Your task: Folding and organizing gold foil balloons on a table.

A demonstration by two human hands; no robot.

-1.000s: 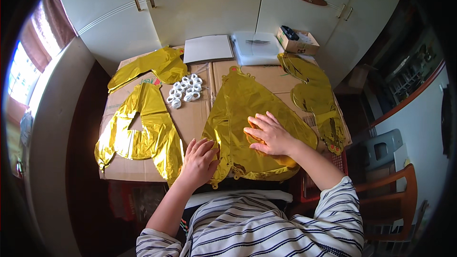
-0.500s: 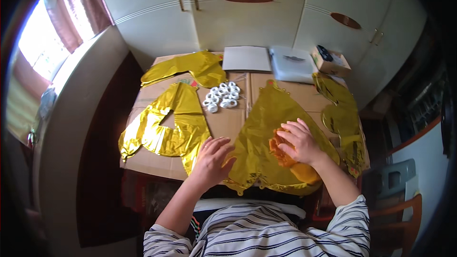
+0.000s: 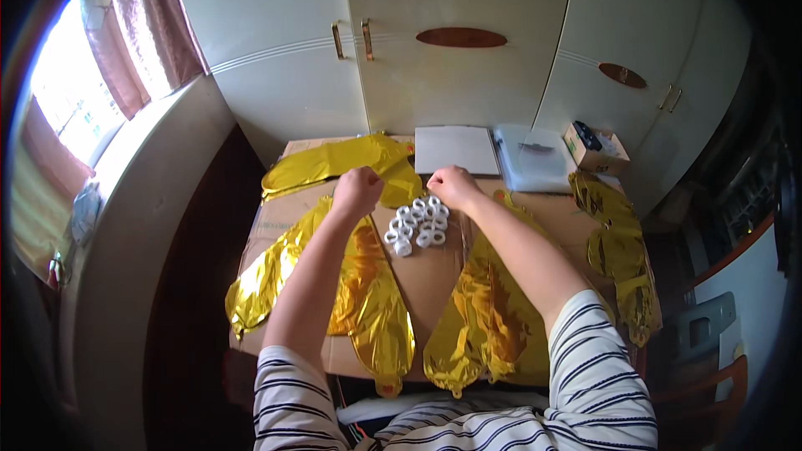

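Note:
My left hand (image 3: 357, 192) is closed in a fist, held out over the upper part of a gold foil balloon (image 3: 382, 309) and close to another gold foil balloon (image 3: 342, 159) at the back. My right hand (image 3: 456, 187) makes a fist too, above the far edge of a cluster of small white ribbon rolls (image 3: 418, 225). Nothing shows in either fist. A third gold foil balloon (image 3: 476, 326), flat and wide at its near end, lies below my right forearm. Orange-brown reflections show on the foil.
Another gold foil balloon (image 3: 618, 255) lies along the right edge of the cardboard-covered table (image 3: 434, 309). At the back are a flat white pad (image 3: 455, 150), clear plastic sleeves (image 3: 535, 159) and a small box (image 3: 597, 149). Cabinets stand behind; a chair (image 3: 710, 384) is at right.
Both hands have gone from open, low over the balloons, to fists stretched forward and closer together. The view has tilted, so the table sits lower.

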